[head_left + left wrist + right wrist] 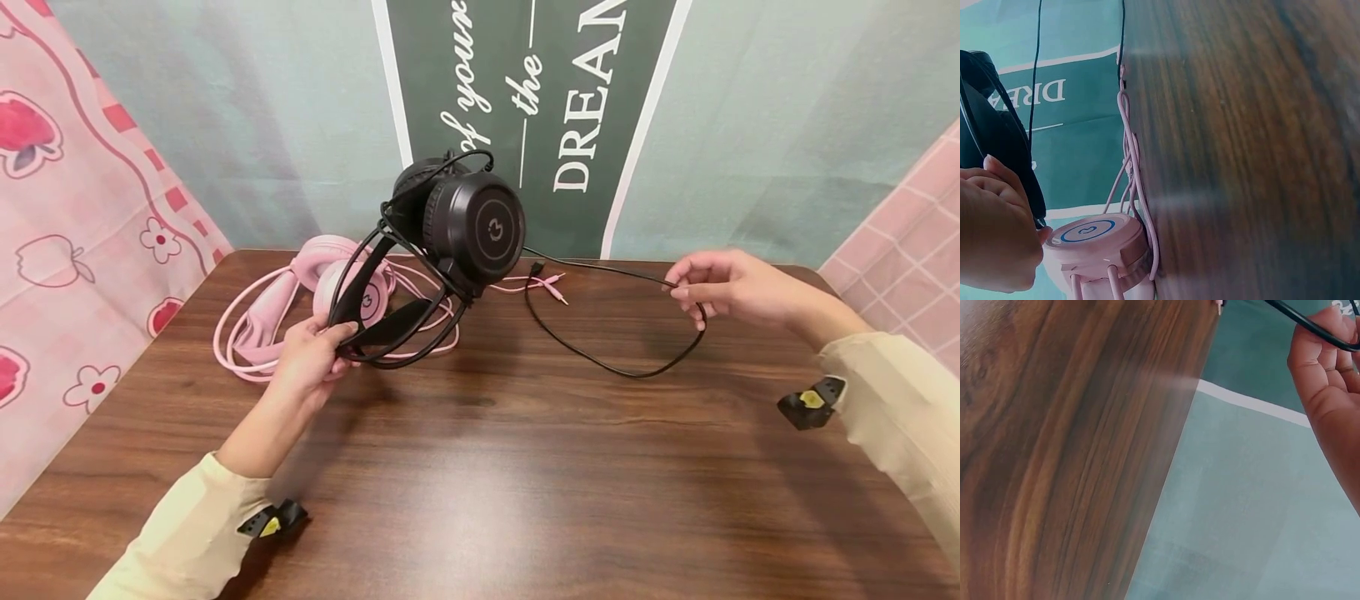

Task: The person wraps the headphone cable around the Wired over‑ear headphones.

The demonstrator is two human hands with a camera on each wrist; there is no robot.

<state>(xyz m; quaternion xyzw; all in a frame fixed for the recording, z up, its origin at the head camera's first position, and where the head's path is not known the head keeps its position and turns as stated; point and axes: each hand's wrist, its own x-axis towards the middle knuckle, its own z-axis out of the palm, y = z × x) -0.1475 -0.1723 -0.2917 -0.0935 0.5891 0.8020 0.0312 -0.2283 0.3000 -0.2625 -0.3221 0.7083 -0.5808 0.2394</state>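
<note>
My left hand [311,354] grips the headband of a black headset [480,229], which is tilted with its ear cups up and away from me. Loops of its thin black cable run round the headband and cups. Off to the right, my right hand [731,287] pinches a stretch of that black cable [622,373] between thumb and fingers. From there the cable sags back to a dark plug end near the middle. In the right wrist view, the right hand [1329,375] has the cable across its fingertips. The left wrist view shows the left hand [1000,225] at the black band.
Behind the left hand lies a pink headset [341,283], with its pink cable looped about it and pink plugs [553,287] towards the middle. The brown wooden table [480,483] ends at a teal cloth backdrop [300,108] with lettering. Pink cloths hang at both sides.
</note>
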